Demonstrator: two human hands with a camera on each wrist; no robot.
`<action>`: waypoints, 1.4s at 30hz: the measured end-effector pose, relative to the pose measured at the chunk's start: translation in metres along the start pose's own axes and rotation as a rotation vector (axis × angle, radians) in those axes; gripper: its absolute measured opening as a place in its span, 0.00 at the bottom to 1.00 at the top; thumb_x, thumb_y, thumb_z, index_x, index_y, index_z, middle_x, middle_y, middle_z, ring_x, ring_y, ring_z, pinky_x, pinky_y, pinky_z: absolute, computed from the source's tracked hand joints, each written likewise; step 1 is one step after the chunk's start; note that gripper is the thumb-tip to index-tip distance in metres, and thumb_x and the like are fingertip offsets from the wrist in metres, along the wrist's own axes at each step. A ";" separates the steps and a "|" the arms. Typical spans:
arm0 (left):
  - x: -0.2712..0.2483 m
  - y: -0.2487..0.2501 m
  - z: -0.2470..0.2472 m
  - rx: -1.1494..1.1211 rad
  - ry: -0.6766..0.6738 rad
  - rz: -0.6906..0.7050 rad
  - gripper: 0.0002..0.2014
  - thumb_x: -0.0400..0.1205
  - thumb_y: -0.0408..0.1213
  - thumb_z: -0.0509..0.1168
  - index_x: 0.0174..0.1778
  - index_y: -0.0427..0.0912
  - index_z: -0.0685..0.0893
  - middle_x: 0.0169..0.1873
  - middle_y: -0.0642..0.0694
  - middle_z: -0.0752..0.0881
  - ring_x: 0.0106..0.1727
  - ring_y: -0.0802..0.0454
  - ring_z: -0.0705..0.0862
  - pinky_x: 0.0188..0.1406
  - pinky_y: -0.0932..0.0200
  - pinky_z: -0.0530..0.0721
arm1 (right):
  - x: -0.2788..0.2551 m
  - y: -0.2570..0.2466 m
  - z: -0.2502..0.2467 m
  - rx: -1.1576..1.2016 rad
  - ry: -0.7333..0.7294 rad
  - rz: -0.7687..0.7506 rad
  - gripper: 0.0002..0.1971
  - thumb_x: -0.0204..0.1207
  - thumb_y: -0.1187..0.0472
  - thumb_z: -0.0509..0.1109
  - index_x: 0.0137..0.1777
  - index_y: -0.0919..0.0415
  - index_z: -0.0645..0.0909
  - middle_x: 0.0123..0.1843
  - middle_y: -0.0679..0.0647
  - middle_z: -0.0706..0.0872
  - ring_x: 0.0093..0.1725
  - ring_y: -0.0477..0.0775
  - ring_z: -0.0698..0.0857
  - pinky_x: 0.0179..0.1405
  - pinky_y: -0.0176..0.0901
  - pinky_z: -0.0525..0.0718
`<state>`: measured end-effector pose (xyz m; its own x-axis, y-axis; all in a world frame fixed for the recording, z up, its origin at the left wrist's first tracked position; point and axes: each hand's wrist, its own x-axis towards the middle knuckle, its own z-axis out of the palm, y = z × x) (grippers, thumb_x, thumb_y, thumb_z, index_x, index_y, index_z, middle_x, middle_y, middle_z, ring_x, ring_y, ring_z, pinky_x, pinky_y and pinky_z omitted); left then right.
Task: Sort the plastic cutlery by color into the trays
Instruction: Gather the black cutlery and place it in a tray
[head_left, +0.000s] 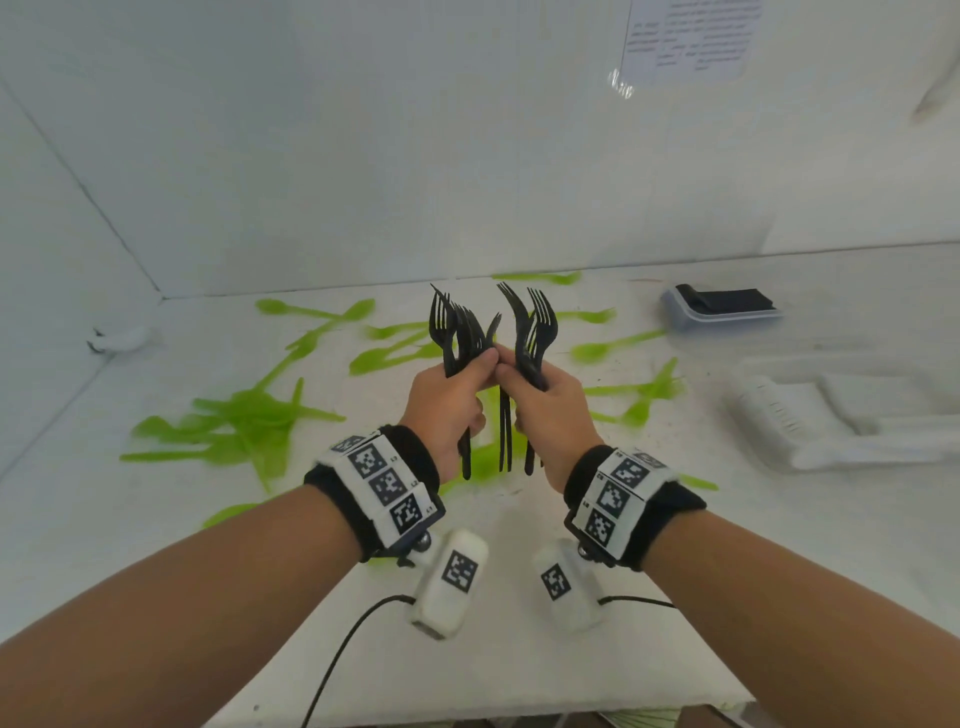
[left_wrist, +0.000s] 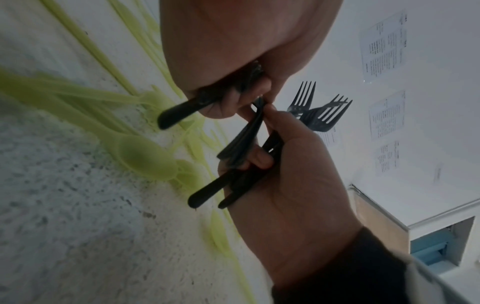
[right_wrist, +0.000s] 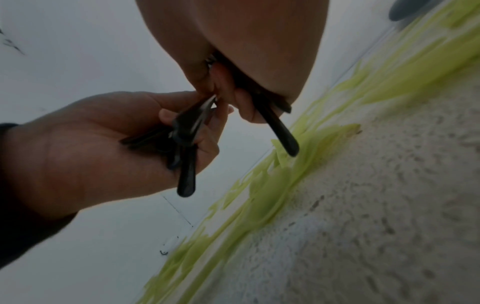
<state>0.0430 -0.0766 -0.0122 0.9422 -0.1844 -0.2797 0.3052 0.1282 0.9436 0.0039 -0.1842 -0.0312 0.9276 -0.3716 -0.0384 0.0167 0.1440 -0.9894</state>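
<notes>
Both hands are raised together above the middle of the table, each gripping a bundle of black forks with the tines up. My left hand (head_left: 478, 371) holds the left bundle (head_left: 454, 330), and my right hand (head_left: 514, 376) holds the right bundle (head_left: 537, 322). The thumbs meet between the bundles. The left wrist view has the right hand (left_wrist: 291, 174) clasping black handles (left_wrist: 207, 195) and fork tines (left_wrist: 327, 113). From the right wrist, I see the left hand (right_wrist: 109, 144) wrapped round black handles (right_wrist: 185, 181). Green cutlery (head_left: 244, 421) lies scattered over the table.
A grey tray (head_left: 675, 306) with black pieces in it stands at the back right. Nearer on the right is a white tray (head_left: 883, 452) holding white pieces. White walls close the table at the back and left. Cables run off the front edge.
</notes>
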 end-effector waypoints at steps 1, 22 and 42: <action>0.001 0.000 -0.001 -0.010 -0.008 -0.012 0.12 0.87 0.40 0.69 0.60 0.36 0.89 0.49 0.40 0.94 0.23 0.54 0.62 0.22 0.60 0.65 | 0.001 0.000 0.000 0.005 -0.002 0.013 0.13 0.85 0.61 0.69 0.65 0.49 0.89 0.53 0.44 0.93 0.33 0.31 0.82 0.44 0.33 0.76; 0.019 0.002 -0.034 0.313 -0.133 0.055 0.11 0.91 0.33 0.57 0.61 0.41 0.85 0.43 0.46 0.84 0.29 0.55 0.72 0.29 0.63 0.72 | 0.051 0.005 -0.015 0.153 0.201 0.162 0.05 0.84 0.57 0.73 0.57 0.54 0.85 0.45 0.57 0.86 0.22 0.49 0.67 0.27 0.44 0.71; 0.007 -0.004 -0.029 0.197 -0.052 0.066 0.08 0.89 0.38 0.65 0.57 0.41 0.88 0.35 0.48 0.86 0.33 0.52 0.83 0.41 0.55 0.83 | 0.037 0.007 -0.003 0.155 0.273 0.216 0.06 0.86 0.53 0.69 0.52 0.53 0.84 0.46 0.55 0.84 0.23 0.51 0.68 0.26 0.42 0.71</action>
<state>0.0520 -0.0506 -0.0234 0.9493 -0.2327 -0.2113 0.2052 -0.0504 0.9774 0.0374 -0.1998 -0.0404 0.7827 -0.5453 -0.3001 -0.0922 0.3753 -0.9223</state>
